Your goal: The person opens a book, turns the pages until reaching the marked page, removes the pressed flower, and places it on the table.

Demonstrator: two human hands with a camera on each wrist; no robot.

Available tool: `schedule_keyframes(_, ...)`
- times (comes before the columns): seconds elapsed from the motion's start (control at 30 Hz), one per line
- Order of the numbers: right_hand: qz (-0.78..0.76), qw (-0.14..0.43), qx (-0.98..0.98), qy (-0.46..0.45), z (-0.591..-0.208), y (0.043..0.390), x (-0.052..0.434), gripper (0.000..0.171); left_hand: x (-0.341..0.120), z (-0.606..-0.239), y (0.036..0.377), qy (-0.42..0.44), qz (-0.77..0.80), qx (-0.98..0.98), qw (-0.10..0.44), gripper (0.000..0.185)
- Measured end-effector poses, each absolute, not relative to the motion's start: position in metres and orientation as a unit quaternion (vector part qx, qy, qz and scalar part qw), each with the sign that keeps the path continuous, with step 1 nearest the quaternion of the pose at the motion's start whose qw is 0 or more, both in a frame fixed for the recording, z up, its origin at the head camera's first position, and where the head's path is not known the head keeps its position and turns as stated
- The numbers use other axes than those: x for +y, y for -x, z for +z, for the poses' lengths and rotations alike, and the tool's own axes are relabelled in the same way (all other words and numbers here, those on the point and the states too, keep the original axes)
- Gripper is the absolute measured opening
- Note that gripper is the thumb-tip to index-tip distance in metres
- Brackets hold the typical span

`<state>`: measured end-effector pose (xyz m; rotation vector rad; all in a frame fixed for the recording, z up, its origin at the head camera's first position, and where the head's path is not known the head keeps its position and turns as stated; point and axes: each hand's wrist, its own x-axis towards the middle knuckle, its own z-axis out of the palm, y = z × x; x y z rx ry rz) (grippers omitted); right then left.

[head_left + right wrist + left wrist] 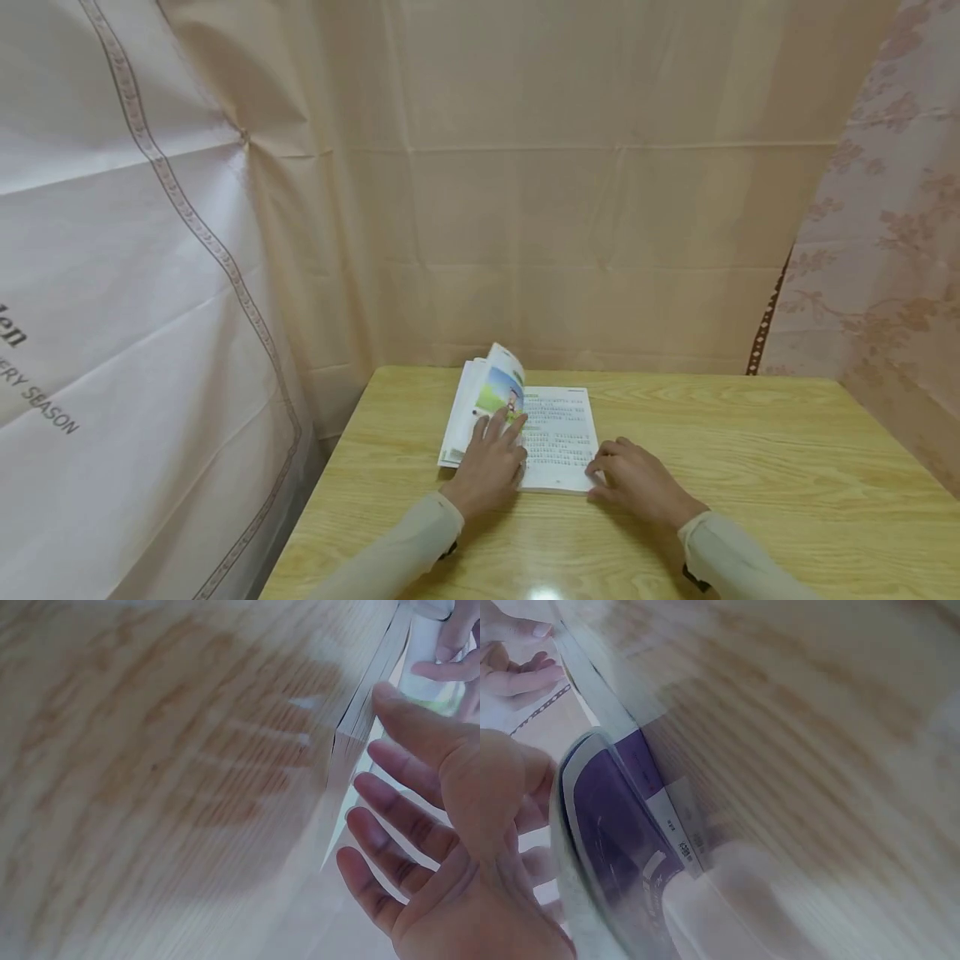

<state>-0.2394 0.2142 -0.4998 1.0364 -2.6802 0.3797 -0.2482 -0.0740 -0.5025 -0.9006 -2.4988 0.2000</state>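
Table [750,450] free rt of book [558,437]; curtains [570,208] hem edges.

I cannot read the book [558,437] text, too small; both wrist views are motion-blurred; my left hand [491,462] hides the lower left page.

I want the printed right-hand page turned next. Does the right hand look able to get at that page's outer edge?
Probably yes: the right hand lies open at the lower right corner of the open white book on the wooden table, nothing between.
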Motion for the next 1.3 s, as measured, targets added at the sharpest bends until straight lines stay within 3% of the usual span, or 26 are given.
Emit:
schedule_keyframes(0.13, 0.133, 0.116, -0.919, -0.353, -0.4987, 0.2396, 0.2133, 0.024, -0.0745, -0.5004, 0.2466, 0.325, 0.033, -0.919, 0.220, 0.021)
schedule_keyframes(0.6, 0.166, 0.113, -0.905, -0.375, -0.4968, 0.2423, 0.2186, 0.006, -0.0760, -0.4991, 0.2478, 0.347, 0.015, -0.907, 0.239, 0.007)
schedule_keyframes(1.03, 0.136, 0.126, -0.909, -0.374, -0.4931, 0.2399, 0.2183, 0.007, -0.0718, -0.4954, 0.2438, 0.355, 0.006, -0.908, 0.224, 0.007)
schedule_keyframes(1.3, 0.131, 0.153, -0.904, -0.376, -0.4951, 0.2412, 0.2188, 0.008, -0.0675, -0.4957, 0.2427, 0.343, 0.048, -0.916, 0.202, 0.044)
